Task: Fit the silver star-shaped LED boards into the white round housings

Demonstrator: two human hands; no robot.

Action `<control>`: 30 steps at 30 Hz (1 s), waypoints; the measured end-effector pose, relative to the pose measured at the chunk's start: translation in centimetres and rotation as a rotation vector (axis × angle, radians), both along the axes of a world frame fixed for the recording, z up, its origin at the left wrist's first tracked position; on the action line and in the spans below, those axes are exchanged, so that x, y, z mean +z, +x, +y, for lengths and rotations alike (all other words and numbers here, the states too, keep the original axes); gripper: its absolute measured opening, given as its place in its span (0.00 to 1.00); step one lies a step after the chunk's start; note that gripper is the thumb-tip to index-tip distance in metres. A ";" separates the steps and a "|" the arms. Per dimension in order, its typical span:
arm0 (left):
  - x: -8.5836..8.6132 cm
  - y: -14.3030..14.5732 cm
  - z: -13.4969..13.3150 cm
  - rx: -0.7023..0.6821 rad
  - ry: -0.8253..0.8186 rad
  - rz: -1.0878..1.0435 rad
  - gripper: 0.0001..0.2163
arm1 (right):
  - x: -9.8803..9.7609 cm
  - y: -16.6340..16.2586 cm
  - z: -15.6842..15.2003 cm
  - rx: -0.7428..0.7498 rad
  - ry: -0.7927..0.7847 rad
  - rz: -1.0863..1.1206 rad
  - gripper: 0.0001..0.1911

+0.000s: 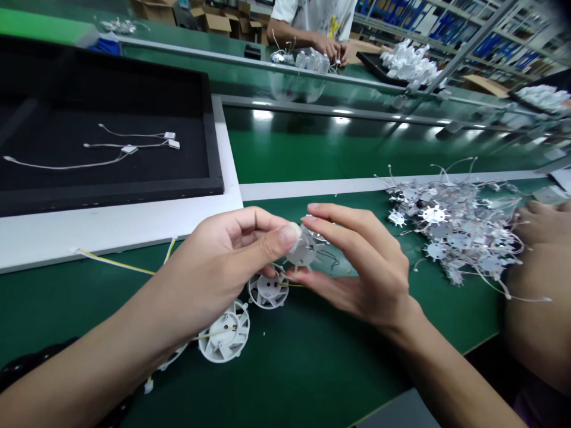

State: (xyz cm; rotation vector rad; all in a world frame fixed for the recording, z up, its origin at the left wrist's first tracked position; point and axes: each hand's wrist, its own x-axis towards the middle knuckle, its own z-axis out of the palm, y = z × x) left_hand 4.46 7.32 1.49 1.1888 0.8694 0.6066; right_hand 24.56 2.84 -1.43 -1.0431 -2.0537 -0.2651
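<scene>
Finned disc (304,249), tilted face-up toward the camera, is pinched between left hand (223,261) and right hand (357,267).

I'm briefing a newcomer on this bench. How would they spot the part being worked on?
On the green bench, look between the left hand and right hand. Both pinch a silver star-edged disc. Unlike the white finned housings lying below, it is raised off the bench.

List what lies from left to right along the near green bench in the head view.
Yellow wire → white fan housing → left hand → metal disc held by both hands → right hand → pile of metal discs → another person's hand.
</scene>
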 end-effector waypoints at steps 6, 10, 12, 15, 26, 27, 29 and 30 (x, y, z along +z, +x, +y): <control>0.1 -0.1 0.0 -0.007 -0.038 0.036 0.14 | -0.1 0.0 -0.1 -0.043 0.048 -0.013 0.19; 0.3 -0.2 -0.2 0.098 0.145 0.137 0.11 | -0.1 -0.2 -0.2 -0.088 0.094 -0.021 0.20; 0.4 -0.1 -0.3 0.092 0.156 0.138 0.12 | -0.1 -0.3 -0.3 -0.095 0.111 -0.023 0.19; 0.5 0.1 -0.6 0.034 -0.035 -0.036 0.09 | 0.0 -0.6 -0.4 -0.110 0.137 -0.025 0.18; 0.3 0.4 -0.8 0.034 -0.161 -0.193 0.10 | 0.6 -0.9 -0.6 0.085 -0.280 0.344 0.23; 0.4 0.4 -0.6 0.045 -0.166 -0.197 0.10 | 0.9 -0.7 -0.6 0.145 -0.415 0.442 0.23; 0.5 0.3 -0.3 0.058 -0.173 -0.201 0.13 | 1.5 -0.2 -0.7 0.222 -0.638 0.605 0.18; 0.6 0.2 -0.2 0.063 -0.179 -0.198 0.15 | 1.8 0.0 -0.7 0.235 -0.709 0.654 0.14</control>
